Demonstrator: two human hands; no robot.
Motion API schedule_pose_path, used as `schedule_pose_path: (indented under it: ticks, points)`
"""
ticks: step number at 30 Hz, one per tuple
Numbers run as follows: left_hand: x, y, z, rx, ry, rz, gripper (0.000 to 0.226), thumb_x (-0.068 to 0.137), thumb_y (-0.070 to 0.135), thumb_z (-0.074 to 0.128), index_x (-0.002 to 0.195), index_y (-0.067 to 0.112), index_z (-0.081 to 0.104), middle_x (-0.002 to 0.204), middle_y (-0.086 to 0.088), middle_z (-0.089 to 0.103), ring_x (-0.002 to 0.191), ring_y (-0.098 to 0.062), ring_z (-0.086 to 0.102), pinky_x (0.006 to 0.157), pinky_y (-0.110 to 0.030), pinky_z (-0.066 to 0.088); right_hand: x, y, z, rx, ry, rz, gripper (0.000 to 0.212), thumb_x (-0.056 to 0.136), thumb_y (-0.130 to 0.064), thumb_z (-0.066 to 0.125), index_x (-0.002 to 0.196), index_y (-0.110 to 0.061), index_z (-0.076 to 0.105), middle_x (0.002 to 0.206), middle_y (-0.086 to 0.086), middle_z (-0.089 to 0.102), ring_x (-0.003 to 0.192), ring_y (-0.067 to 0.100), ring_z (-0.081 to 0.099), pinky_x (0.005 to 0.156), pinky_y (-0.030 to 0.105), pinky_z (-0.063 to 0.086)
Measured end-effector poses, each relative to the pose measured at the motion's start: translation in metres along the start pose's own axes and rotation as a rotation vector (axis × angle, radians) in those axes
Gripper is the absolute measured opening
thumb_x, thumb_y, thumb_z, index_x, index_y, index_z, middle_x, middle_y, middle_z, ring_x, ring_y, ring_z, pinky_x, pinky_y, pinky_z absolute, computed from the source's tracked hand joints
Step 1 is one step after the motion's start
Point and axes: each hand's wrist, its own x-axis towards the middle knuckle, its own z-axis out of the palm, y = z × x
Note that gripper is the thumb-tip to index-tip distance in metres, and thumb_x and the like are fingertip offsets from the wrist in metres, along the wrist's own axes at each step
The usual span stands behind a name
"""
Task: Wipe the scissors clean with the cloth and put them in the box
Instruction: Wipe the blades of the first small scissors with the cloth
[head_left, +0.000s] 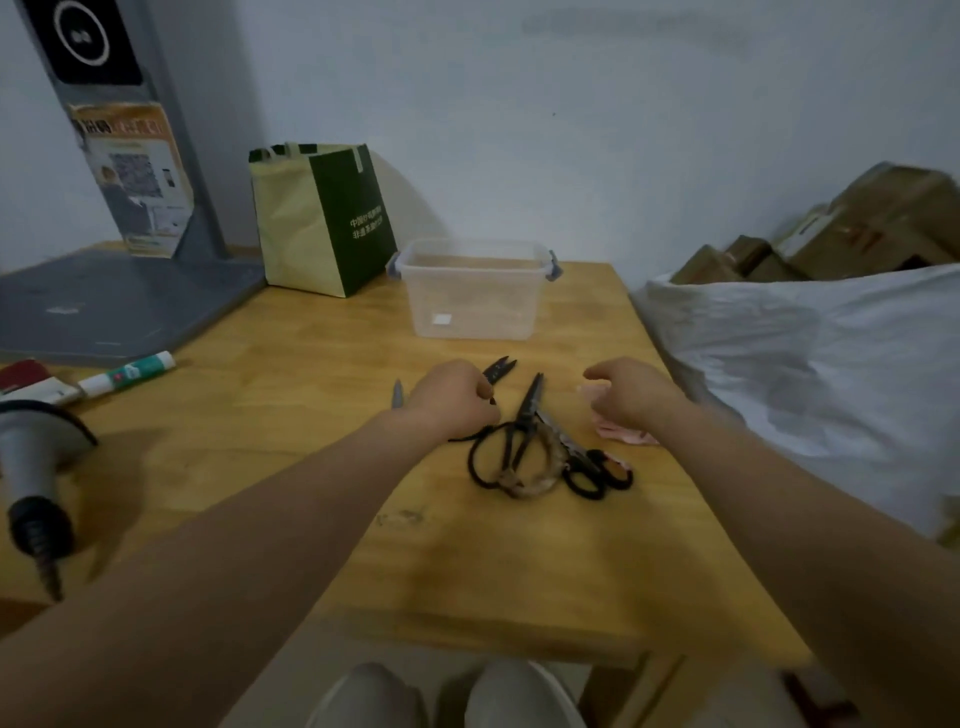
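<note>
Now the left grip (457, 400) clamps small scissors (500, 366); the right grip (631, 392) hangs slack above the cloth (626, 435).

Looks like a storeroom or back room of a small shop or office, not a home. It's all round a plain wooden table (291, 426) against a bare white wall. On the table's far left corner there's a grey sign stand (171, 171) with a QR-code poster (137, 176), then a printed tote bag (322, 218) and a clear plastic box (470, 312). A megaphone (36, 467) lies at its left edge. Off its right side, taped cardboard boxes (883, 218) are piled behind a crumpled white sheet (810, 374).
</note>
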Motion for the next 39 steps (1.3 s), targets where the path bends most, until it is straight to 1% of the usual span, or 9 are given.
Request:
schedule_pose_path:
  ticks: [4, 9, 13, 16, 22, 28, 32, 35, 39]
  points:
    - [-0.002, 0.019, 0.014, 0.031, -0.204, 0.056, 0.036, 0.078, 0.049, 0.072, 0.073, 0.018, 0.054, 0.069, -0.002, 0.048, 0.062, -0.016, 0.046, 0.057, -0.027, 0.034, -0.006, 0.011, 0.013, -0.136, -0.108, -0.021, 0.038, 0.094, -0.011, 0.05, 0.131, -0.018, 0.055, 0.132, 0.008, 0.055, 0.116, 0.027, 0.053, 0.094, 0.036, 0.047]
    - [-0.007, 0.026, 0.034, 0.181, -0.422, 0.125, 0.065, 0.054, 0.067, 0.077, 0.1, 0.023, 0.062, 0.09, 0.004, 0.065, 0.079, -0.012, 0.062, 0.068, -0.032, 0.056, -0.011, 0.018, 0.017, -0.028, -0.044, -0.073, 0.035, 0.094, -0.003, 0.04, 0.106, -0.017, 0.07, 0.123, 0.011, 0.056, 0.102, 0.027, 0.06, 0.087, 0.037, 0.052]
    - [-0.001, 0.021, 0.036, 0.261, -0.346, 0.131, 0.045, 0.059, 0.058, 0.078, 0.087, 0.026, 0.065, 0.068, 0.01, 0.066, 0.057, -0.002, 0.06, 0.041, -0.02, 0.04, -0.018, 0.013, 0.011, 0.088, -0.178, 0.04, 0.025, 0.084, -0.024, 0.06, 0.066, -0.006, 0.064, 0.063, 0.009, 0.059, 0.055, 0.022, 0.055, 0.048, 0.023, 0.043]
    - [0.004, 0.021, 0.033, 0.282, -0.325, 0.097, 0.052, 0.061, 0.059, 0.077, 0.095, 0.022, 0.064, 0.077, 0.007, 0.064, 0.066, -0.005, 0.059, 0.048, -0.023, 0.042, -0.021, 0.011, 0.007, -0.031, -0.279, 0.015, 0.028, 0.077, -0.029, 0.073, 0.08, -0.002, 0.069, 0.069, 0.008, 0.059, 0.063, 0.02, 0.055, 0.055, 0.026, 0.043]
    - [0.005, 0.022, 0.03, 0.127, -0.294, 0.029, 0.033, 0.076, 0.031, 0.077, 0.103, 0.018, 0.062, 0.09, 0.001, 0.068, 0.072, -0.01, 0.065, 0.054, -0.024, 0.048, -0.024, 0.019, 0.0, -0.108, -0.342, 0.042, 0.035, 0.076, -0.037, 0.077, 0.067, -0.01, 0.056, 0.066, 0.002, 0.054, 0.065, 0.016, 0.053, 0.054, 0.024, 0.042]
    - [0.001, 0.036, 0.036, 0.1, -0.122, 0.074, 0.021, 0.085, 0.027, 0.067, 0.094, 0.008, 0.067, 0.096, -0.01, 0.069, 0.081, -0.02, 0.065, 0.066, -0.032, 0.052, -0.028, 0.02, -0.005, -0.128, -0.427, 0.07, 0.038, 0.069, -0.033, 0.083, 0.088, -0.002, 0.07, 0.089, 0.009, 0.069, 0.082, 0.022, 0.067, 0.063, 0.029, 0.057]
    - [-0.003, 0.043, 0.036, -0.05, -0.119, 0.059, 0.041, 0.089, 0.022, 0.064, 0.128, 0.011, 0.058, 0.107, -0.006, 0.066, 0.089, -0.023, 0.066, 0.07, -0.033, 0.055, -0.031, 0.023, 0.0, -0.169, -0.358, 0.071, 0.035, 0.069, -0.036, 0.082, 0.076, -0.007, 0.063, 0.074, 0.003, 0.06, 0.071, 0.017, 0.06, 0.056, 0.026, 0.049]
    - [-0.005, 0.045, 0.035, -0.075, -0.141, 0.086, 0.03, 0.089, 0.019, 0.064, 0.119, 0.017, 0.063, 0.113, -0.006, 0.065, 0.089, -0.019, 0.064, 0.072, -0.03, 0.056, -0.032, 0.019, 0.004, -0.199, -0.31, 0.057, 0.038, 0.072, -0.035, 0.079, 0.065, -0.01, 0.052, 0.066, 0.002, 0.051, 0.061, 0.014, 0.051, 0.051, 0.025, 0.042]
    - [-0.007, 0.045, 0.033, -0.185, -0.125, 0.056, 0.021, 0.092, 0.02, 0.059, 0.111, 0.014, 0.065, 0.106, -0.008, 0.062, 0.093, -0.019, 0.06, 0.081, -0.033, 0.051, -0.031, 0.015, -0.009, -0.006, -0.168, 0.063, 0.029, 0.077, -0.026, 0.075, 0.064, -0.003, 0.061, 0.056, 0.004, 0.051, 0.057, 0.017, 0.052, 0.045, 0.022, 0.038]
